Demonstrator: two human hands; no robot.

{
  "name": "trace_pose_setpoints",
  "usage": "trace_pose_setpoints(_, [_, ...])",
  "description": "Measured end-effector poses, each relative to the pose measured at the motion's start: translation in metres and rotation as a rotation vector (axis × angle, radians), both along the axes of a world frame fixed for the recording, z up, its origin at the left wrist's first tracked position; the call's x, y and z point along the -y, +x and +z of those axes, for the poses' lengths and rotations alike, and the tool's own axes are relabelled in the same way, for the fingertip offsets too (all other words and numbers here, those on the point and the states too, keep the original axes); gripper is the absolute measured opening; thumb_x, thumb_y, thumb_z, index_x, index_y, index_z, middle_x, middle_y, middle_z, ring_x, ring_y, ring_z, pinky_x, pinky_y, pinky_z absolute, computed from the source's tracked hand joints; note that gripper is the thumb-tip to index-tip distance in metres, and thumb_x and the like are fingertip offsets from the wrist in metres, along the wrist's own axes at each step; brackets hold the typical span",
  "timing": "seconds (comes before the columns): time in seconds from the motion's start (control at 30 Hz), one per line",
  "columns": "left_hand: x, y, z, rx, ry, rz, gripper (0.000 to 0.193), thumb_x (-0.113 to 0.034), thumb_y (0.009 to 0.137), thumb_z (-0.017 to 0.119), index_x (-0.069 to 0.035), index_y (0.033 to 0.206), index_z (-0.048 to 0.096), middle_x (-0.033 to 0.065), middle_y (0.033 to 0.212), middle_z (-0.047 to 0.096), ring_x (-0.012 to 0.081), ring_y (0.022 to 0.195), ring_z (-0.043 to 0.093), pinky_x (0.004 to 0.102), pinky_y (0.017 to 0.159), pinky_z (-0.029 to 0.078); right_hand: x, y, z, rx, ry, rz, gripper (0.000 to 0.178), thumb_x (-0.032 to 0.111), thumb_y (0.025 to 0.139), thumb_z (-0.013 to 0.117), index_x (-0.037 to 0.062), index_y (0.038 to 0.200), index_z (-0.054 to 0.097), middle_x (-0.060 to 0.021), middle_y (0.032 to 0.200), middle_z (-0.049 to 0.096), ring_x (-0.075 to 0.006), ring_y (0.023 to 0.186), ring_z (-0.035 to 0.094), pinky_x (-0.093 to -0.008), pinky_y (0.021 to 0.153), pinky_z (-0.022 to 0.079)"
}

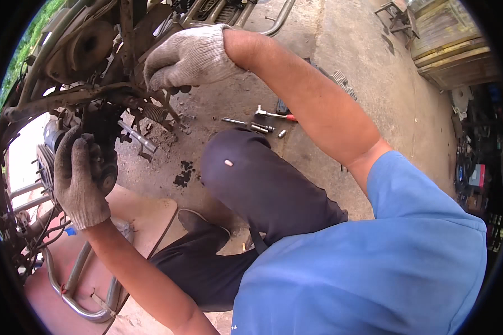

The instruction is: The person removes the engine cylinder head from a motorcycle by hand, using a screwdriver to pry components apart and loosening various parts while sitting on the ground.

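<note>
Concrete floor, rough, dusty and stained, spreads right of and below both hands. On the left stands a machine with a tubular metal frame, brown with rust and grime; both hands work at it.

Left hand, in a soiled knit glove: fingers half bent against a dark, rounded part low on the machine (thumb hidden; cannot tell whether it grips). Right hand, in a paler ribbed glove: fingers curled downward at the frame's upper edge, tips partly hidden; cannot tell what, if anything, is held.

Between and below the hands: a grimy coil spring and a smooth, silvery metal rod, slanted. Below and right of the right hand, on the concrete: a ratchet with bright steel head and red grip, a slim steel bar, a small cylindrical socket.

Below the left hand: a pinkish flat board carrying a bent, shiny metal tube. Far right of both hands: a worn yellowish wooden cabinet; below it, a red-and-white box among dark clutter (contents cannot be made out).
</note>
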State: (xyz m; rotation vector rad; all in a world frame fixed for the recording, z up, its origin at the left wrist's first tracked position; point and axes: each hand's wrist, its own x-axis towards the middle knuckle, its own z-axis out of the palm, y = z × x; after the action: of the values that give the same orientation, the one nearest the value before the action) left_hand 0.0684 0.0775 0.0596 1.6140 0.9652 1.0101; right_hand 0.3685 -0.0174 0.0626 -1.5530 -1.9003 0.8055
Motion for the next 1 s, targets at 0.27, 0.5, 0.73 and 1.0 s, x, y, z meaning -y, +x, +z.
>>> trace_pose_setpoints(0.27, [-0.016,-0.033,-0.021,-0.169,-0.013,0.109,0.036,-0.023,0.108,0.061,0.000,0.134,0.068,0.0055,0.115,0.071,0.0143,0.099,0.066,0.0271,0.092,0.053,0.132,0.090,-0.284,-0.115,-0.493,-0.829,0.044,0.027,0.099,0.059,0.0036,0.135,0.067,-0.0165,0.119,0.075,-0.0315,0.111,0.072,-0.0407,0.096,0.056])
trace_pose_setpoints(0.5, [-0.013,-0.058,-0.025,-0.512,-0.051,0.263,0.034,-0.025,0.108,0.059,-0.003,0.132,0.069,-0.0007,0.103,0.069,0.0044,0.076,0.050,0.0197,0.062,0.035,0.134,0.049,-0.395,0.259,-0.309,-0.733,0.039,0.020,0.095,0.069,0.0136,0.134,0.068,-0.0190,0.135,0.063,-0.0403,0.127,0.059,-0.0467,0.108,0.050])
trace_pose_setpoints(0.73, [-0.008,-0.038,-0.023,-0.580,-0.003,0.239,0.033,-0.019,0.109,0.057,0.000,0.133,0.067,0.0024,0.105,0.070,0.0059,0.082,0.057,0.0186,0.063,0.038,-0.063,0.027,-0.456,0.405,-0.545,-0.583,0.049,0.012,0.094,0.066,0.0040,0.141,0.056,-0.0249,0.144,0.057,-0.0407,0.130,0.060,-0.0489,0.107,0.053])
trace_pose_setpoints(1.0, [-0.009,-0.046,-0.028,-0.757,0.107,0.257,0.037,-0.024,0.109,0.056,-0.002,0.137,0.068,0.0027,0.116,0.070,0.0071,0.082,0.052,0.0224,0.068,0.039,0.000,0.082,-0.420,0.084,-0.285,-0.607,0.037,0.008,0.093,0.061,0.0061,0.129,0.066,-0.0233,0.125,0.070,-0.0406,0.119,0.067,-0.0451,0.100,0.055])
